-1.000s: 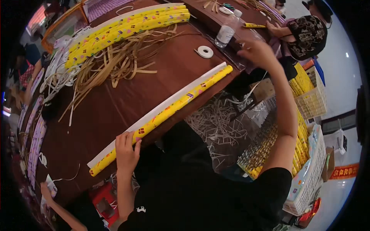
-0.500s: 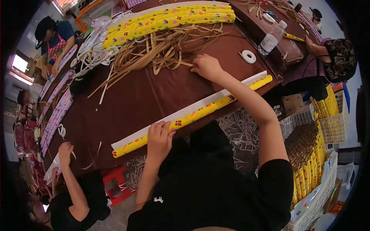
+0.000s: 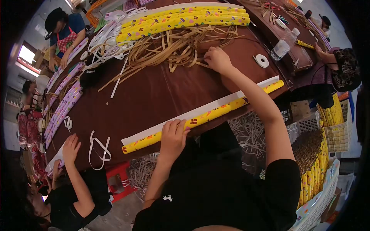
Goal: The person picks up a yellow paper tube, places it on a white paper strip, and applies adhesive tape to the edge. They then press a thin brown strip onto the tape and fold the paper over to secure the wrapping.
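Observation:
A long roll of yellow patterned wrapping paper [image 3: 216, 112] lies along the near table edge, a strip of its white underside [image 3: 154, 131] showing behind it. My left hand [image 3: 173, 135] is closed over the roll left of its middle, fingers bent across the top. Reaching over the roll, my right hand [image 3: 218, 61] is at the edge of a tangled heap of brown paper strips [image 3: 162, 54]. Its fingers are pinched at the end of one strip; the fingertips are partly hidden.
Finished yellow rolls [image 3: 185, 19] lie behind the strips. A white tape roll [image 3: 261, 61] and a plastic bottle [image 3: 283, 47] are at the right. Purple rolls [image 3: 63, 111] line the left, where co-workers handle paper. A white strip loop [image 3: 100, 154] lies near one co-worker's hand [image 3: 71, 149]. Baskets of yellow rolls [image 3: 310, 184] stand right.
The whole view has shifted, so the table appears farther right. My hands keep nearly the same places on the roll and at the strips. A white strip loop now lies beside the left co-worker's opened hand.

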{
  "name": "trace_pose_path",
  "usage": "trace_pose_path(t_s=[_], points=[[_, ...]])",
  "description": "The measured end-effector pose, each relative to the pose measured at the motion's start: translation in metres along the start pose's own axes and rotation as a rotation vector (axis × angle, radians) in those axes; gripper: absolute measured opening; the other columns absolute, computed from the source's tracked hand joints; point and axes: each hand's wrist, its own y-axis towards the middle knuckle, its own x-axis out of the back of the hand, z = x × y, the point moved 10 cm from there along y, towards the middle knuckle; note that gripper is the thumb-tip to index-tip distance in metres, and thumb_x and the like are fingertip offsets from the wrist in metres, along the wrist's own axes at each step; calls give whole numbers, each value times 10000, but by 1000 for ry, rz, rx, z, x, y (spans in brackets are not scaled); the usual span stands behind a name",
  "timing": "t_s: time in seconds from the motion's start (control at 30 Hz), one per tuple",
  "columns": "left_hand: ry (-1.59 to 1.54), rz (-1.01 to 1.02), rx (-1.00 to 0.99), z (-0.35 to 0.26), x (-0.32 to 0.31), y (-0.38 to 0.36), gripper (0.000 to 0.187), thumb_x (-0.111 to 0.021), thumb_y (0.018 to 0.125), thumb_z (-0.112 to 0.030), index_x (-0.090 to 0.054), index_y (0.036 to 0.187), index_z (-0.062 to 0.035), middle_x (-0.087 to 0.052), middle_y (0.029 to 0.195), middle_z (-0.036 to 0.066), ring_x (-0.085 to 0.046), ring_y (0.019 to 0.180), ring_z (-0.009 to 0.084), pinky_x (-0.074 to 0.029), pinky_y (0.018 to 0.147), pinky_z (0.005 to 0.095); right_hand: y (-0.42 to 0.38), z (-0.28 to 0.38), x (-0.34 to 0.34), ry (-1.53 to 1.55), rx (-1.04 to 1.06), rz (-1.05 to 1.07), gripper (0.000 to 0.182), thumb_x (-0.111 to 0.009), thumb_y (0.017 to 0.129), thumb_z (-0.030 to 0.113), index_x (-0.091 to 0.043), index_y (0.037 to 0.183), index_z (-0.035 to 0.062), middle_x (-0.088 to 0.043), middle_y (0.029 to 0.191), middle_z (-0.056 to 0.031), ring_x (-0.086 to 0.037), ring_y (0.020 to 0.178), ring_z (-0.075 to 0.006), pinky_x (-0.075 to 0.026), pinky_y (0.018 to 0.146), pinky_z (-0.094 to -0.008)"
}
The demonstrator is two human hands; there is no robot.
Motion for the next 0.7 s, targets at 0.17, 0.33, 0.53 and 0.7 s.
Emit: trace_pose_path(t_s=[0.17, 0.33, 0.53, 0.7], points=[[-18, 4, 15, 1, 1, 1, 386, -743, 755, -67, -620, 1113, 11, -587, 1040, 142, -547, 954, 330, -459, 855, 416, -15, 35, 21, 481, -95, 278, 139, -653, 798, 109, -730, 898, 51, -686, 833, -85, -650, 772, -277, -519, 721, -387], [-28, 7, 4, 1, 1, 2, 386, -743, 753, -57, -617, 1110, 19, -586, 1039, 145, -547, 951, 332, -461, 845, 418, -38, 44, 49, 927, -291, 468, 165, -652, 834, 58, -692, 985, 2, -692, 764, -100, -653, 688, -175, -500, 646, -298], [-33, 10, 18, 2, 1, 2, 389, -737, 755, -42, -615, 1119, 23, -583, 1030, 149, -545, 938, 335, -464, 823, 413, -60, 48, 139, 1360, -241, 561, 117, -651, 869, 75, -684, 924, -23, -709, 784, -123, -661, 663, -139, -512, 605, -268], [-11, -1, -1, 2, 1, 1, 375, -735, 758, -58, -620, 1104, 30, -591, 1045, 158, -553, 967, 336, -469, 834, 412, -64, 25, 296, 1760, 145, 178, 236, -531, 900, 186, -588, 1054, 16, -664, 1052, -168, -528, 1142, -390, -312, 1034, -488]])
